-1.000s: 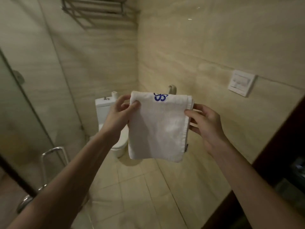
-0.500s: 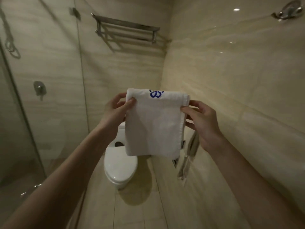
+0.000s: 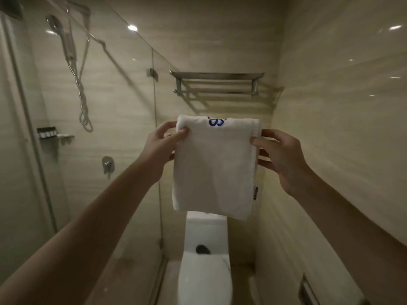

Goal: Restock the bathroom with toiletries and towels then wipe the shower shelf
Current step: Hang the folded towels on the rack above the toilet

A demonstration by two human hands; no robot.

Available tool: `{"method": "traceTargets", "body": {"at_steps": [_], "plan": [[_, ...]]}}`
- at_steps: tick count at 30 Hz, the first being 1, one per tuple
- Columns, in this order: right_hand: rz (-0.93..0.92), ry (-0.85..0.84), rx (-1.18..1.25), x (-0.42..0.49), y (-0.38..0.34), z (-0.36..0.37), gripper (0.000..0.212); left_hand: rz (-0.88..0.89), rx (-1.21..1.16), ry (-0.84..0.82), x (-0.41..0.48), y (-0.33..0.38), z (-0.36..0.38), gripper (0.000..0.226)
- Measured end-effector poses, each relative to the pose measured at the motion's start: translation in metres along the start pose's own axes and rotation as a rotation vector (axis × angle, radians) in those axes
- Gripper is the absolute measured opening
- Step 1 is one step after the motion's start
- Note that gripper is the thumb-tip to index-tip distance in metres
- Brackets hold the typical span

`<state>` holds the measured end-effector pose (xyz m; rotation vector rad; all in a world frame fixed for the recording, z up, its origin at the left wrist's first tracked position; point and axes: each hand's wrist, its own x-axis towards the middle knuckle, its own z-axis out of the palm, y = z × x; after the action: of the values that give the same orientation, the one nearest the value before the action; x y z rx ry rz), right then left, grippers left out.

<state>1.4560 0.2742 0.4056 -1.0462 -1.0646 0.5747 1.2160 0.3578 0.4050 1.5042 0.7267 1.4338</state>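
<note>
We reach both bare arms forward and up, elbows nearly straight. Our left hand (image 3: 163, 143) pinches the upper left corner of the white towel (image 3: 213, 168), thumb on the near face and fingers curled behind. Our right hand (image 3: 279, 155) grips the upper right edge the same way, thumb in front, the other fingers hidden behind the cloth. The towel hangs in the air between the two hands, touching nothing else. It is below the metal towel rack (image 3: 217, 83) on the far wall and above the white toilet (image 3: 204, 271). It is folded, with the fold running level from hand to hand along the top. Its long axis points straight down, and the lower edge slants slightly lower on the right. A blue embroidered mark (image 3: 217, 121) sits on the top fold. It wraps over the edge, so we see only loops and cannot read it. A small dark tag (image 3: 255, 193) sticks out from the right edge low down, its print too small to make out. To the left, behind the glass partition (image 3: 132, 106), a shower head (image 3: 66, 40) hangs with its hose, and the shower shelf (image 3: 56, 135) carries a row of small dark bottles (image 3: 46, 133).
</note>
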Motion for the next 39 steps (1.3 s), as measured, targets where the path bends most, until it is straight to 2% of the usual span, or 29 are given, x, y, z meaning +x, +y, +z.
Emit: {"method": "traceTargets", "body": {"at_steps": [8, 16, 22, 24, 29, 34, 39], "plan": [[-0.131, -0.082, 0.047, 0.177, 0.028, 0.056, 0.016, 0.125, 0.023, 0.067, 0.163, -0.017, -0.011, 0.025], [-0.179, -0.162, 0.005, 0.305, 0.046, 0.113, 0.012, 0.195, 0.06, 0.121, 0.296, -0.033, -0.036, 0.024], [-0.211, -0.137, -0.032, 0.399, 0.057, 0.16, 0.009, 0.245, 0.08, 0.144, 0.408, -0.05, -0.054, 0.023], [-0.222, -0.121, -0.037, 0.431, 0.062, 0.175, 0.011, 0.268, 0.079, 0.133, 0.45, -0.056, -0.06, 0.025], [-0.272, -0.081, -0.099, 0.513, 0.069, 0.214, 0.012, 0.323, 0.04, 0.088, 0.552, -0.073, -0.079, 0.009], [-0.29, -0.032, -0.162, 0.583, 0.065, 0.252, 0.016, 0.331, 0.041, 0.036, 0.639, -0.076, -0.101, 0.023], [-0.326, -0.037, -0.227, 0.63, 0.048, 0.274, 0.013, 0.381, 0.035, -0.009, 0.694, -0.063, -0.114, 0.021]]}}
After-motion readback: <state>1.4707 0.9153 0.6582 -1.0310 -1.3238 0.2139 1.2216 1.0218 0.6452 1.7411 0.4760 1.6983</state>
